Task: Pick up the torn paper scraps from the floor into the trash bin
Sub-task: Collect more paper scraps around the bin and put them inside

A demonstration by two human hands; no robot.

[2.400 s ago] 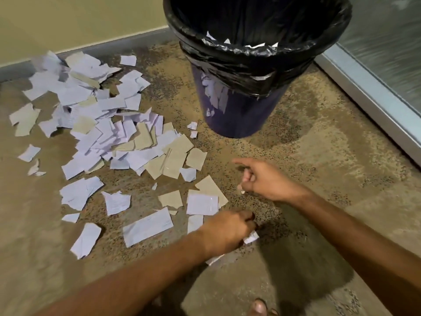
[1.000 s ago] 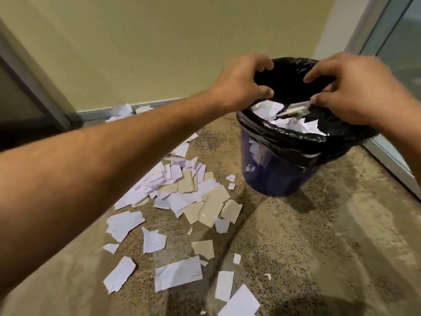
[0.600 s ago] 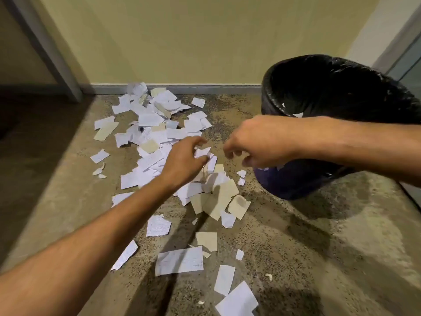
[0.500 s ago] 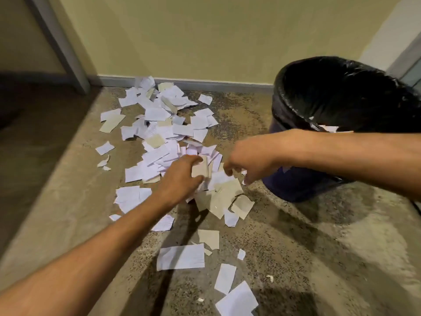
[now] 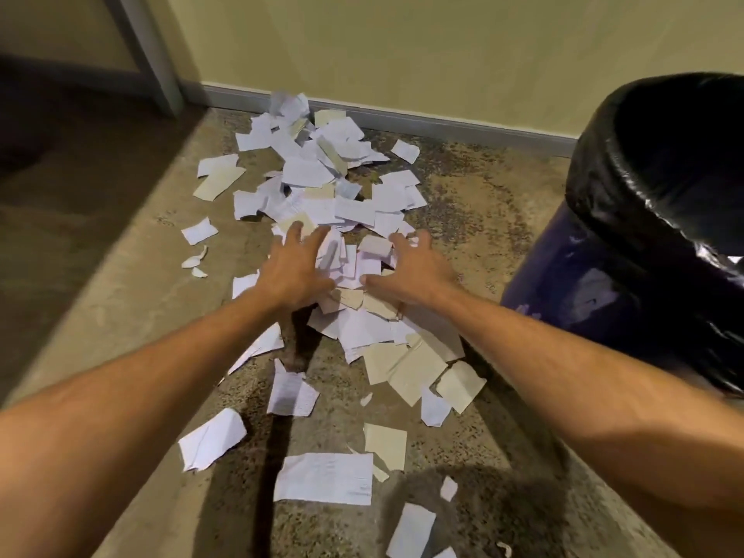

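Several torn white and tan paper scraps (image 5: 322, 179) lie scattered over the speckled floor, from the wall's baseboard down toward me. My left hand (image 5: 296, 267) and my right hand (image 5: 410, 267) rest on the middle of the pile, fingers spread, with a small heap of scraps (image 5: 354, 267) between them. Neither hand has closed on anything. The dark blue trash bin (image 5: 596, 292) with its black liner (image 5: 628, 163) stands at the right, about an arm's width from my right hand.
A yellow wall with a grey baseboard (image 5: 443, 126) runs behind the pile. A grey post or door frame (image 5: 149, 54) stands at the back left. Bare floor (image 5: 100, 275) stretches to the left; loose scraps (image 5: 326, 477) lie near my feet.
My hands came away from the bin's rim, swung left and down, and now lie spread on the scrap pile. The view has tilted down toward the floor.
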